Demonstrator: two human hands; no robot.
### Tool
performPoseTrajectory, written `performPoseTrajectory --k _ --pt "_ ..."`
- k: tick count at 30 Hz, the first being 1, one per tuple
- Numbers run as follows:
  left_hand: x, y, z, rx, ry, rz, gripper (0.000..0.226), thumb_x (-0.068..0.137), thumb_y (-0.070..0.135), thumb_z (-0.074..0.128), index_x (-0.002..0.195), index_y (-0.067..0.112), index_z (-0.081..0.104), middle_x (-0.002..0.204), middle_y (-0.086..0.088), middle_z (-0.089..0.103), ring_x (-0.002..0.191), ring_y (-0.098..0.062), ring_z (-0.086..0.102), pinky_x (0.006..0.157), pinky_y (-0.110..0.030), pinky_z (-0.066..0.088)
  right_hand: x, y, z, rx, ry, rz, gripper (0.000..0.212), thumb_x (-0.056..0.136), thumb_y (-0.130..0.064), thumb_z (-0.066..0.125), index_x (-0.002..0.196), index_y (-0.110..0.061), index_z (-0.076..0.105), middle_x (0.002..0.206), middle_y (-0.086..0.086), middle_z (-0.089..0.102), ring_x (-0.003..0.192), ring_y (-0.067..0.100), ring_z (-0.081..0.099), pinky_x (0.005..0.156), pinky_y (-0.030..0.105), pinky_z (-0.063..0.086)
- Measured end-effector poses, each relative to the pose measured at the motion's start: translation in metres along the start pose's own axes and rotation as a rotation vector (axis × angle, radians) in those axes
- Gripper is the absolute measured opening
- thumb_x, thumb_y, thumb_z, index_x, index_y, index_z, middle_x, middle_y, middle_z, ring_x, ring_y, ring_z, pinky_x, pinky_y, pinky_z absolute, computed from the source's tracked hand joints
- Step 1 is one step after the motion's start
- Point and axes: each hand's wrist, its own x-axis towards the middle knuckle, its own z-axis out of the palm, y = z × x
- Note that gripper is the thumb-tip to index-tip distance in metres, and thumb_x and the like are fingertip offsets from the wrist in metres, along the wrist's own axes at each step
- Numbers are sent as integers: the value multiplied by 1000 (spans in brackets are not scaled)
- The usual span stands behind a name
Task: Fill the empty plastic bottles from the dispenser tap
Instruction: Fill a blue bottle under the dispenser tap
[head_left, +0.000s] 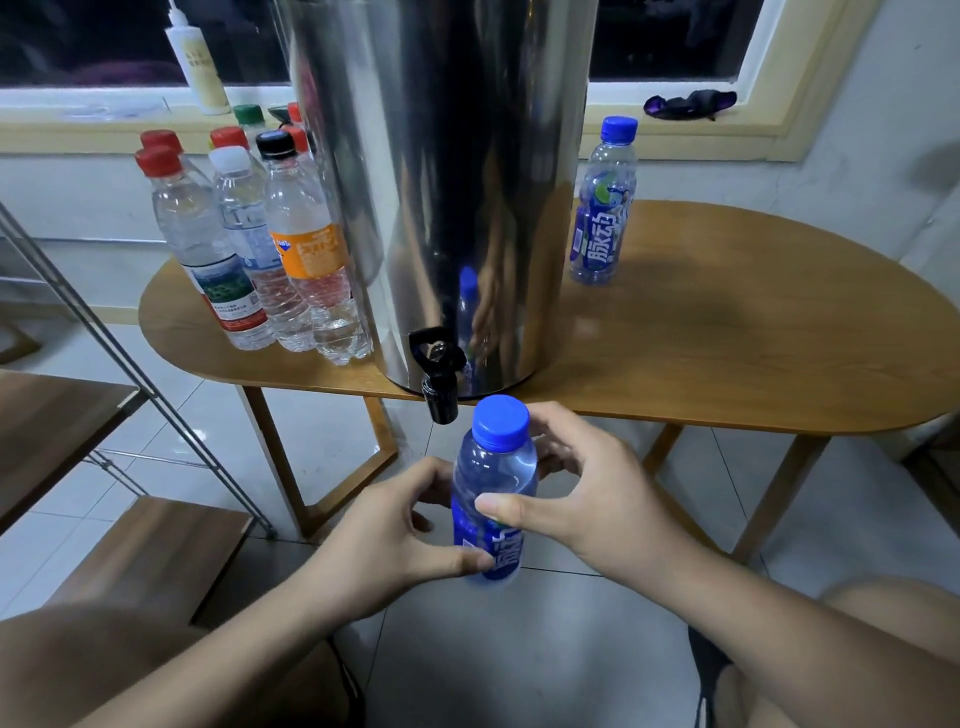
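1 bottle (494, 464), in left grip (387, 530), right grip (589, 493)

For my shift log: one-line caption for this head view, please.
Left hand and right hand hold a blue-capped bottle by the black tap of the steel dispenser.

**Dim room light, black windows, wide-angle bend**

Above your left hand (384, 525) and right hand (587, 488), the steel dispenser (441, 182) carries pale vertical glare streaks and a smeared reflection; the window (670, 36) behind it is black. A soft shadow darkens the table (727, 322) up and right of your right hand. The blue-capped bottle (493, 483) you grip is sharp; the lower corners blur and the frame edges bow.
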Motion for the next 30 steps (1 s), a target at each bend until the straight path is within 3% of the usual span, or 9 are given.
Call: performPoseTrajectory --k 9,15,20,22,26,30 --pt "0 10 18 -58 123 24 60 77 36 97 127 35 64 121 17 74 113 -12 71 91 -40 62 -3 1 0 31 -18 -11 62 83 -45 94 136 -41 63 131 -12 72 118 18 70 97 50 61" --pt "-3 2 -4 1 142 48 58 73 43 93 125 34 66 118 16 76 112 -12 73 93 -41 63 5 5 4 114 -62 -5 64 81 -34 97 136 -36 64 135 -9 72 122 20 70 99 52 59" --pt "-6 -1 -32 14 196 105 60 75 34 98 126 29 67 118 12 76 112 -17 73 95 -41 61 12 14 3 95 -58 40 71 76 -52 96 138 -36 63 132 -14 72 122 14 70 99 46 61" --pt "-7 0 -44 10 250 148 61 75 28 100 126 27 67 118 9 77 109 -20 74 94 -42 61 13 19 3 106 -58 60 69 78 -50 94 138 -36 63 130 -15 73 121 13 70 99 45 61" --pt "-7 4 -67 -57 425 191 61 71 43 91 125 27 68 116 4 78 101 -17 75 81 -26 59 13 27 6 90 -43 83 59 83 -43 93 134 -36 65 127 -14 74 119 13 71 99 43 61" --pt "1 -6 -95 -159 578 128 63 74 43 94 127 19 68 119 1 80 107 -24 77 94 -47 61 15 33 8 39 -52 102 54 85 -41 93 131 -39 65 125 -16 73 118 11 70 98 43 60"
